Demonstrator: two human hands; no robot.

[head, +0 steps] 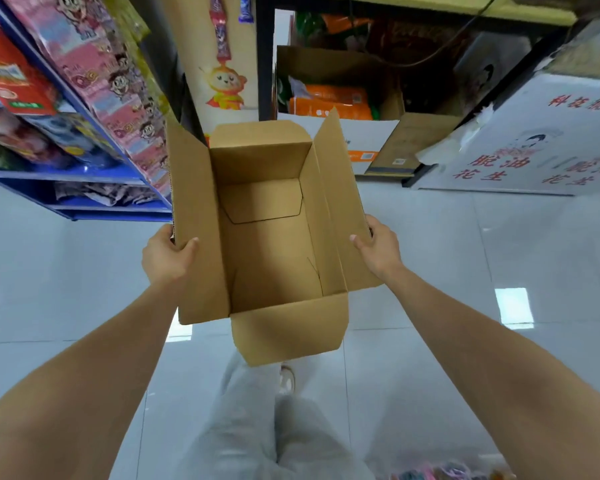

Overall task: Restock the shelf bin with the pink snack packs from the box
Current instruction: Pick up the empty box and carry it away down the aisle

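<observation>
A person holds a brown cardboard box (267,244) out in front with both hands. The box is up in the air, over the shiny white tile floor (465,254). All four of its flaps are open, and its bare brown bottom shows inside.

The left hand (165,254) grips the long left flap. Its thumb lies on the inside of the flap and its fingers are curled behind, out of sight. The right hand (378,249) grips the long right flap the same way, thumb in front and fingers hidden behind.

The pink snack packs with cartoon faces (94,64) stand packed in a row on the blue metal shelf (66,174), up on the left, near the box's left flap.

Below the box are the person's light grey trousers (243,427) and one pale shoe (286,379). On the right stands a big white carton with red letters (534,140).
</observation>
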